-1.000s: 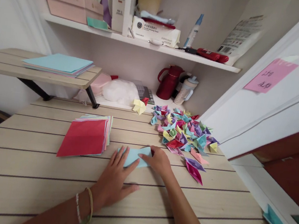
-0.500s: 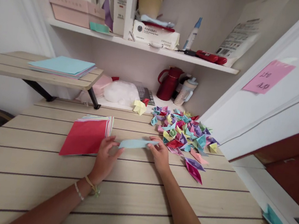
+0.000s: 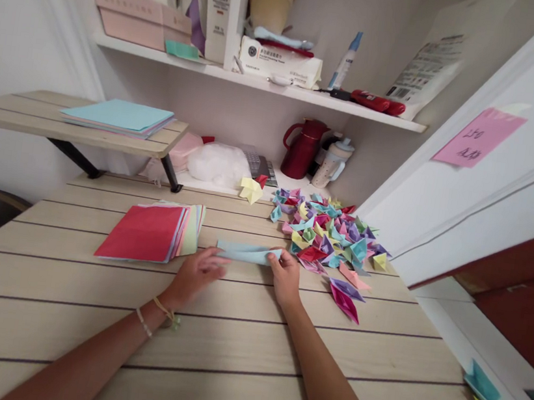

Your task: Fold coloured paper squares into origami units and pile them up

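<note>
A folded light-blue paper strip (image 3: 247, 252) is held just above the wooden table (image 3: 226, 359) between both hands. My left hand (image 3: 196, 271) pinches its left end and is slightly blurred. My right hand (image 3: 283, 278) pinches its right end with thumb and fingers closed. A stack of coloured square sheets with a red one on top (image 3: 144, 232) lies just left of my left hand. A heap of small folded paper pieces in many colours (image 3: 328, 237) lies to the right of my right hand.
A wall shelf (image 3: 262, 84) carries boxes, a bottle and a red tool. Below it stand a red jug (image 3: 302, 147), a cup and a white bag. A side shelf at left holds a pile of blue sheets (image 3: 118, 115). A white door with a pink note (image 3: 476, 137) is at right.
The blue paper went from pressed flat on the table to lifted and folded into a narrow strip between both hands. The view shifted slightly.
</note>
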Demonstrator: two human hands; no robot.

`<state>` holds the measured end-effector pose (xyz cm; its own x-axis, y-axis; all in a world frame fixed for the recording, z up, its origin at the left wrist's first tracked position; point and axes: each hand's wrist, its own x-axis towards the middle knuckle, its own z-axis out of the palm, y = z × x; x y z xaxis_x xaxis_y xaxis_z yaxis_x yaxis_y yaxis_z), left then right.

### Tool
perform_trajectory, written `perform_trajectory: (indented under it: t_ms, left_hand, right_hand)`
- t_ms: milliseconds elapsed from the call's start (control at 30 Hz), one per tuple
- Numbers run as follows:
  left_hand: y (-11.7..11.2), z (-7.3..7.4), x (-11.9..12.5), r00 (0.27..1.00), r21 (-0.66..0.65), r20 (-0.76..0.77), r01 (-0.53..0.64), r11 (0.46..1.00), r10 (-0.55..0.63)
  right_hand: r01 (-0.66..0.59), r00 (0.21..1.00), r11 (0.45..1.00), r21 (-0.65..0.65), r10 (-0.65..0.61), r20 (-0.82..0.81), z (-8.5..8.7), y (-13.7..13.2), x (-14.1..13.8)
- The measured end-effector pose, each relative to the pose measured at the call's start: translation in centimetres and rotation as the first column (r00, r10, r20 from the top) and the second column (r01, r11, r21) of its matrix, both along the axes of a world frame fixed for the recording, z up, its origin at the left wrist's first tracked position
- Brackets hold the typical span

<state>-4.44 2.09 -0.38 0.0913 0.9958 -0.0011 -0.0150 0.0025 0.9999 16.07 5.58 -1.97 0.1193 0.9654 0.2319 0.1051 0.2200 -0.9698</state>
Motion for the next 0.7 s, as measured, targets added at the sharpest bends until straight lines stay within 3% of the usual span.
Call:
perform_trajectory:
  t_ms: [100,167,300,367,500,600,700]
  left_hand:
    - [0.1,-0.1,0.0,0.991,0.091,-0.122,-0.047,0.995,0.058]
    - [0.2,-0.2,0.0,0.985,0.132,-0.125,-0.104,0.986,0.121]
    - [0.3,-0.2,0.2,0.970,0.144,-0.019,-0.238,0.961,0.243]
    - [0.4,-0.2,0.4,0.950,0.157,0.077,-0.311,0.937,0.302]
    - [0.4,0.0,0.8,0.894,0.106,0.226,-0.417,0.903,0.386]
    - [0.3,0.0,1.1,0.891,0.039,0.256,-0.396,0.917,0.374]
    - [-0.1,0.0,1.6,0.931,-0.020,0.233,-0.283,0.959,0.279]
  right_hand:
    - [0.006,1.000,0.999,0.051,-0.005,-0.019,0.0,-0.1,-0.1]
    - [0.044,0.996,0.995,0.092,-0.036,-0.083,0.0,-0.3,-0.3]
    - [0.086,0.924,0.996,-0.016,-0.086,-0.372,-0.2,-1.2,-1.6]
    - [0.010,0.858,0.994,-0.107,-0.063,-0.509,-0.3,-1.9,-2.7]
    - [-0.119,0.729,0.986,-0.117,0.007,-0.684,-0.2,-3.1,-5.3]
    - [-0.215,0.740,0.970,-0.117,0.084,-0.667,-0.2,-3.4,-6.4]
    - [-0.187,0.815,0.970,-0.154,0.066,-0.576,-0.2,-3.3,-6.7]
